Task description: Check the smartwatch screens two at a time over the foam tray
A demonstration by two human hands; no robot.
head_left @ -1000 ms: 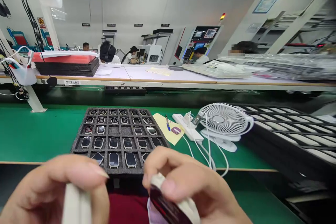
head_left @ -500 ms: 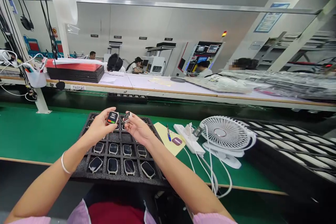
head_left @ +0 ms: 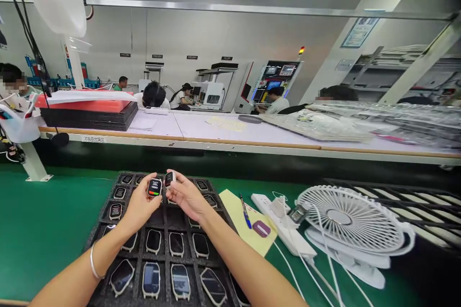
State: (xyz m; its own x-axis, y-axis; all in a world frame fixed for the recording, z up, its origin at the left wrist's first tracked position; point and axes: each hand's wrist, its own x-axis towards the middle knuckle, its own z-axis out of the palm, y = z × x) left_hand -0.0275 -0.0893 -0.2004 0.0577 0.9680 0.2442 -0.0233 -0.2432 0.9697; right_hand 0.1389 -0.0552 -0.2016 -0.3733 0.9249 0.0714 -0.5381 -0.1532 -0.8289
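My left hand (head_left: pixel 141 200) grips a smartwatch body (head_left: pixel 154 187) without a strap; its lit screen shows text and a green and red band. Close beside it, my right hand (head_left: pixel 188 195) pinches a second strapless watch (head_left: pixel 169 179), tilted, its screen facing left. Both watches are held above the far half of a black foam tray (head_left: pixel 164 219). Rows of similar watches lie in the tray's compartments, among them a dark-screened watch (head_left: pixel 151 280) near the front and a lit one (head_left: pixel 115 211) at the left. My forearms cover part of the tray.
Right of the tray are a yellow paper (head_left: pixel 230 206), a blue pen (head_left: pixel 246 212), a purple object (head_left: pixel 261 229), a white power strip (head_left: pixel 284 230) with cables and a white fan (head_left: pixel 351 220). A raised shelf (head_left: pixel 201 145) crosses behind. Several people sit beyond it.
The camera view has shifted, so tray and fan appear larger and lower. Both hands still hold their watches side by side; the right one's watch has turned slightly more upright.
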